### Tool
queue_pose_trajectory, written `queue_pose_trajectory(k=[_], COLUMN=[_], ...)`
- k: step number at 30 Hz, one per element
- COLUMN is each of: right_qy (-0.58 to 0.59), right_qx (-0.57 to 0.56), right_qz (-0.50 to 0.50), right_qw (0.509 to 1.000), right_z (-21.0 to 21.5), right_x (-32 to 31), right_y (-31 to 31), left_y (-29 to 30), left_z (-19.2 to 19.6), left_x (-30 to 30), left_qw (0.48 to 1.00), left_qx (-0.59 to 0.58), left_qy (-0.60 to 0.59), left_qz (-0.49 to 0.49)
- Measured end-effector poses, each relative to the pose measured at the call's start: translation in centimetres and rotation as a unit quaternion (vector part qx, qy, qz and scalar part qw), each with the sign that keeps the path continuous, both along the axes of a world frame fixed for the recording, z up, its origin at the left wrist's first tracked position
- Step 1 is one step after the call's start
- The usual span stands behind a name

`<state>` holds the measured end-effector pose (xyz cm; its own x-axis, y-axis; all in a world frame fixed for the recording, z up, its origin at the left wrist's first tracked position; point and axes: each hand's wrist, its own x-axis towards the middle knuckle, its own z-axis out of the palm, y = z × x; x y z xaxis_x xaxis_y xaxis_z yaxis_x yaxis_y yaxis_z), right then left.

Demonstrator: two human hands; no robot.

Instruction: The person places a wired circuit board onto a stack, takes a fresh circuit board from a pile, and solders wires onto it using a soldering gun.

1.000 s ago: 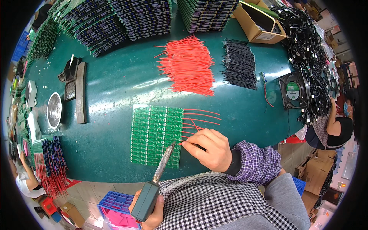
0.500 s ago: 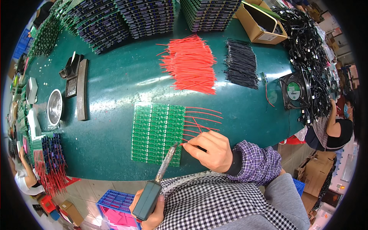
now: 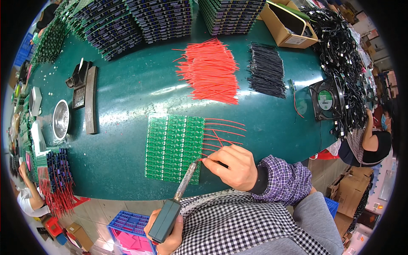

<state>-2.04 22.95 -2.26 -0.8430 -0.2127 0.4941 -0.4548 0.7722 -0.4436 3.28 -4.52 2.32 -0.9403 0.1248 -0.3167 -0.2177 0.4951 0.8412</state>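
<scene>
A green circuit board panel (image 3: 172,146) lies flat on the table, with several red wires (image 3: 225,124) sticking out from its right edge. My left hand (image 3: 165,231) is closed round the grey handle of a soldering iron (image 3: 170,214). The iron's tip meets the panel's right edge, close to my right fingertips. My right hand (image 3: 233,166) pinches a short red wire (image 3: 202,159) at that same spot; most of this wire is hidden by the fingers. Beyond the panel lies a pile of red wires (image 3: 210,72), with a bundle of black wires (image 3: 267,70) to its right.
Tall stacks of circuit boards (image 3: 161,19) line the back. A cardboard box (image 3: 289,32), a fan (image 3: 326,100) and a heap of black cables (image 3: 340,55) stand at right. On the left are a metal bowl (image 3: 61,120), a dark metal bar (image 3: 91,100) and wired boards (image 3: 59,170). Other people sit at both sides.
The soldering iron's tip has shifted slightly to the right, toward the pinched wire. My right hand has hardly moved.
</scene>
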Motion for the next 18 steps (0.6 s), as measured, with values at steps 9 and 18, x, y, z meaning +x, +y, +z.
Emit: queue_pose_trajectory(k=[9, 18], right_qy=[0.001, -0.001], right_qx=[-0.002, 0.003], right_qz=[-0.003, -0.007], right_qw=[1.000, 1.000], right_z=[0.1, 0.0], right_x=[0.0, 0.0], right_y=[-0.1, -0.1], left_y=[-1.8, -0.4], left_z=[-3.1, -0.4], left_x=[2.8, 0.6], left_qw=[0.991, 1.000], left_qx=[-0.017, -0.007], left_qy=[0.072, 0.002], left_qz=[0.115, 0.013])
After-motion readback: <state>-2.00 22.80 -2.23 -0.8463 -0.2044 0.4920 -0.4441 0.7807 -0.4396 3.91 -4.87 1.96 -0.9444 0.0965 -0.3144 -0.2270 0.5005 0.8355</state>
